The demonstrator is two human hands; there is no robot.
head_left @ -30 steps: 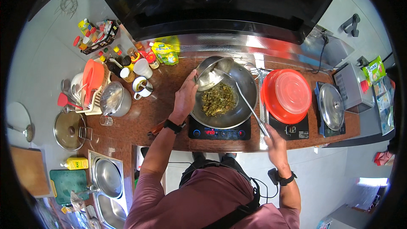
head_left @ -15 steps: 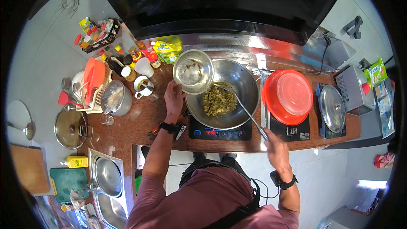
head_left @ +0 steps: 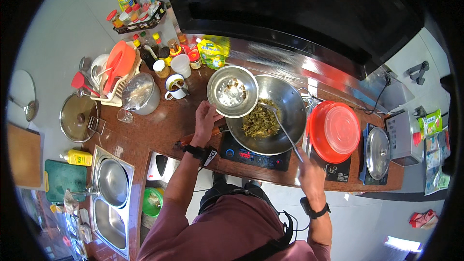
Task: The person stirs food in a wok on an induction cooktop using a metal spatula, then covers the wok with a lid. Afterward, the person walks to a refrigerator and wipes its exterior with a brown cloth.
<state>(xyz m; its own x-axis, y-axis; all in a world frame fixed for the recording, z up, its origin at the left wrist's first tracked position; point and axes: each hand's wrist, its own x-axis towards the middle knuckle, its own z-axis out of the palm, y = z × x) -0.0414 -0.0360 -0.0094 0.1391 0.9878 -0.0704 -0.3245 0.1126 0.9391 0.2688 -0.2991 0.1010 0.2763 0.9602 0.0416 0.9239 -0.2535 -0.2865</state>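
Note:
My left hand [head_left: 206, 121] grips the rim of a shallow steel bowl [head_left: 244, 75] and holds it above the left edge of a wide steel wok [head_left: 294, 104]. A few small dark bits lie in the bowl, and its base shines brightly. Chopped dark green food [head_left: 261, 123] is heaped in the wok. With fingers closed, my right hand [head_left: 311, 176] holds a long metal cooking utensil [head_left: 286, 131] by its handle. The utensil's head rests among the greens, so its exact shape is partly hidden. Beneath the wok is a black induction cooker [head_left: 261, 158] with a lit display.
Right of the wok stand a red basin with a lid [head_left: 336, 130] and a glass-lidded pan [head_left: 377, 150]. To the left are a white enamel mug [head_left: 177, 87], a covered pot [head_left: 141, 94], seasoning bottles [head_left: 162, 67] and a dish rack [head_left: 113, 97]. A double sink [head_left: 112, 181] lies lower left.
The whole view has turned and shifted, moving the counter in the picture. The bowl stays over the wok's left edge, its inside now brighter. Both hands keep their grip.

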